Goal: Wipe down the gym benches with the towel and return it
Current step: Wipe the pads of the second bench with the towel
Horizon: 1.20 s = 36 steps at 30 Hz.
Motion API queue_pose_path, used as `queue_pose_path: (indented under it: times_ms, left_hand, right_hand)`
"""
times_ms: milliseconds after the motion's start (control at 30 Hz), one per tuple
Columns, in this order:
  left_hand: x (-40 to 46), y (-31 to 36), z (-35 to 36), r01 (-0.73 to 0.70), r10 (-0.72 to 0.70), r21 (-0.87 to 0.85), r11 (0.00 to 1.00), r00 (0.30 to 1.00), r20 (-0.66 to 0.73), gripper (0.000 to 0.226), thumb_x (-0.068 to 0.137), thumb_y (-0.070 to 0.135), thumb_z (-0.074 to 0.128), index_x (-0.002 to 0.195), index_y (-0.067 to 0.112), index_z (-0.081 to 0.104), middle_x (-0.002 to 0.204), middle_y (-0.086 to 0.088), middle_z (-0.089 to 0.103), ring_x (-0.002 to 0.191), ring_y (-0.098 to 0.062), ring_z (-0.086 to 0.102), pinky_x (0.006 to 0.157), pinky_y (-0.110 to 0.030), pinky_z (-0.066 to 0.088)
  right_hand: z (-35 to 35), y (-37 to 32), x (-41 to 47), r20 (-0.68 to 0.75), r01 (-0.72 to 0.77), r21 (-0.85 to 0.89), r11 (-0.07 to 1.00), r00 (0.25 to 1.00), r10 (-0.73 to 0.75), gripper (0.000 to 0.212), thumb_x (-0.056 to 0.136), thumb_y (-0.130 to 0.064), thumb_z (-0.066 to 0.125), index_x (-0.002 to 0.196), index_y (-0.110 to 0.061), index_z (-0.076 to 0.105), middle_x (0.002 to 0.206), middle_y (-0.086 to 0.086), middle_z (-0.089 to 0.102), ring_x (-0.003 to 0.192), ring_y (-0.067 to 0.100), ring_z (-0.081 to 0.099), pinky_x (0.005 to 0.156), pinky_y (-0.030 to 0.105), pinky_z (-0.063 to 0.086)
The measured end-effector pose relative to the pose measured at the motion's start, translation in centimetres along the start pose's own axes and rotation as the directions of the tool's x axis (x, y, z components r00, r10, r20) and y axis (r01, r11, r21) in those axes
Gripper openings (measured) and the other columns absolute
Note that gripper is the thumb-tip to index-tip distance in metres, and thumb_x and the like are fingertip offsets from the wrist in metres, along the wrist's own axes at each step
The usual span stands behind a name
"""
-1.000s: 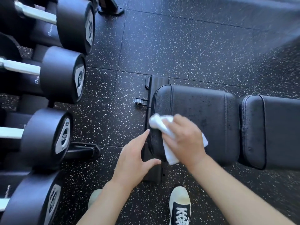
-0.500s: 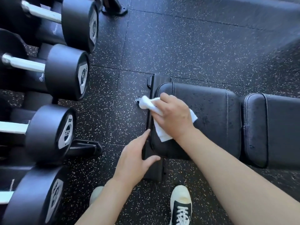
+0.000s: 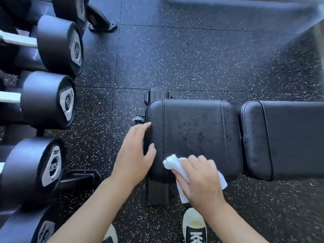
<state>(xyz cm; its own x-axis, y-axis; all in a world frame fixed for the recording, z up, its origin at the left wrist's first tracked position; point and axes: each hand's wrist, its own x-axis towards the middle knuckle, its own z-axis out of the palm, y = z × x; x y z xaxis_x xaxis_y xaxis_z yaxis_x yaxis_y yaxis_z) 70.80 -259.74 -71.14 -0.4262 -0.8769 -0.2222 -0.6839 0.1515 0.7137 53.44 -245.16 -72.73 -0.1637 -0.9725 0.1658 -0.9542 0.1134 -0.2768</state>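
as right hand [image 3: 201,179] presses towel [image 3: 172,163], bench [image 3: 194,130]

The towel [image 3: 177,165] is plain white. The counter [image 3: 192,130] has black pebbled padding with darker blotches and stitched seams. The floor [image 3: 175,58] is black rubber flecked with white specks. The dumbbells [image 3: 47,100] are matte black with grey end plates and silver handles. The shoe [image 3: 193,225] has a cream toe, black upper and white laces.

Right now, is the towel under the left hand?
No, the white towel lies under the right hand on the seat pad; the left hand rests bare on the pad's end.
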Motion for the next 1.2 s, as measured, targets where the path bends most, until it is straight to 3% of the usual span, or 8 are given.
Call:
queue_pose_path:
  times_ms: [133,233,400,667,900,1000,1067,1200]
  left_hand:
    - [3.3,2.9,3.5,0.096,-0.104,-0.063,0.993,0.985,-0.139,0.059,0.1,0.02,0.058,0.156,0.021,0.04,0.154,0.0,0.041,0.144,-0.018,0.041,0.121,-0.039,0.036]
    - [3.1,3.7,5.7,0.204,-0.219,-0.081,0.976,0.94,-0.262,0.06,0.098,0.034,0.048,0.157,0.034,0.035,0.153,0.002,0.044,0.136,-0.025,0.052,0.104,-0.05,0.049]
    - [3.5,3.0,6.5,0.198,-0.193,-0.013,0.98,0.939,-0.285,0.064,0.091,0.046,0.037,0.155,0.04,0.033,0.146,0.005,0.046,0.126,-0.029,0.057,0.089,-0.048,0.051]
    - [3.8,2.3,7.0,0.185,-0.176,0.0,0.983,0.938,-0.299,0.063,0.092,0.039,0.039,0.156,0.037,0.034,0.141,0.001,0.046,0.119,-0.03,0.058,0.085,-0.047,0.05]
    - [3.9,2.3,7.0,0.205,-0.194,0.007,0.979,0.938,-0.286,0.066,0.093,0.039,0.039,0.158,0.03,0.036,0.139,-0.001,0.045,0.123,-0.032,0.055,0.091,-0.052,0.05]
    - [3.9,2.5,7.0,0.211,-0.203,-0.005,0.978,0.934,-0.294,0.065,0.093,0.039,0.039,0.158,0.031,0.035,0.138,0.001,0.044,0.121,-0.031,0.055,0.093,-0.052,0.05]
    - [3.9,2.6,7.0,0.198,-0.19,-0.003,0.98,0.936,-0.295,0.065,0.093,0.039,0.039,0.157,0.031,0.035,0.139,0.001,0.045,0.12,-0.031,0.055,0.093,-0.05,0.049]
    - [3.9,2.3,7.0,0.214,-0.206,-0.001,0.977,0.937,-0.283,0.065,0.093,0.04,0.038,0.157,0.035,0.034,0.14,0.003,0.044,0.121,-0.029,0.054,0.088,-0.046,0.048]
  right_hand:
    - [0.8,1.1,7.4,-0.164,-0.156,-0.02,0.988,0.975,0.15,0.046,0.105,-0.048,0.058,0.069,-0.019,0.05,0.066,0.0,0.044,0.063,0.026,0.04,0.056,0.039,0.029]
    - [1.4,2.3,12.5,-0.244,-0.217,0.021,0.976,0.945,0.216,0.051,0.102,-0.051,0.061,0.065,-0.021,0.045,0.063,0.002,0.046,0.061,0.027,0.042,0.056,0.039,0.031]
    - [2.0,2.3,12.0,-0.253,-0.209,0.076,0.975,0.942,0.222,0.051,0.103,-0.048,0.063,0.067,-0.023,0.036,0.063,-0.001,0.037,0.061,0.025,0.036,0.054,0.042,0.033]
    - [1.8,0.8,1.8,-0.177,-0.103,0.062,0.993,0.978,0.113,0.045,0.099,-0.037,0.071,0.064,-0.015,0.051,0.064,-0.002,0.036,0.06,0.023,0.03,0.052,0.041,0.027]
    - [3.3,3.0,15.7,-0.272,-0.213,0.04,0.976,0.938,0.215,0.041,0.101,-0.043,0.064,0.071,-0.017,0.057,0.071,0.007,0.055,0.068,0.032,0.052,0.061,0.042,0.036]
    - [3.9,4.0,22.1,-0.22,-0.242,0.118,0.963,0.94,0.263,0.041,0.094,-0.042,0.07,0.067,-0.018,0.053,0.072,0.008,0.059,0.069,0.035,0.057,0.062,0.04,0.038]
    - [4.2,4.2,22.9,-0.162,-0.233,0.146,0.962,0.953,0.255,0.044,0.095,-0.045,0.068,0.066,-0.021,0.046,0.071,0.006,0.058,0.07,0.034,0.056,0.063,0.038,0.035]
    - [3.5,3.6,15.9,-0.251,-0.174,0.149,0.973,0.946,0.207,0.04,0.096,-0.038,0.07,0.067,-0.018,0.05,0.067,0.004,0.049,0.063,0.027,0.045,0.058,0.038,0.035]
